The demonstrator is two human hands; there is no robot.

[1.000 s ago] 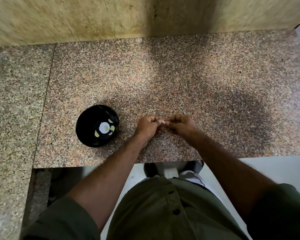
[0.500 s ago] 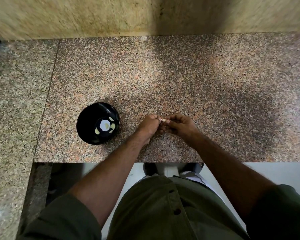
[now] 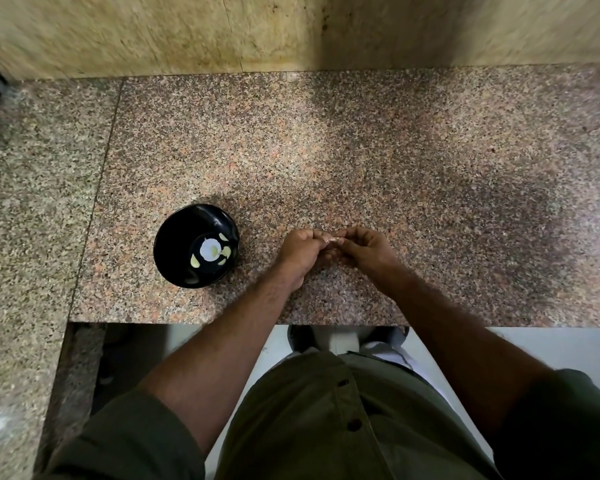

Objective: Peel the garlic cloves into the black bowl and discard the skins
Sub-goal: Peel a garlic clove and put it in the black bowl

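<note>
Since earlier: your hands are staying pinched together on the clove at the same spot; only the camera is drifting, sliding the counter a little nearer in view.
Garlic clove (image 3: 333,240): you are holding it just above the counter, near the front edge and well right of the bowl; only a small pale sliver is showing between your fingertips.
Left hand (image 3: 300,252): you are closing thumb and fingers on the clove's left end.
Right hand (image 3: 366,247): you are pinching the clove's right end, fingers curled in, meeting the left hand.
Black bowl (image 3: 174,244): it is sitting upright on the counter, left of your hands and apart from them.
Peeled cloves (image 3: 222,252): several pale pieces are lying on the bowl's bottom.
Granite counter (image 3: 361,150): speckled slab, running to the far wall.
Skins: you cannot make any out on the speckled stone.
</note>
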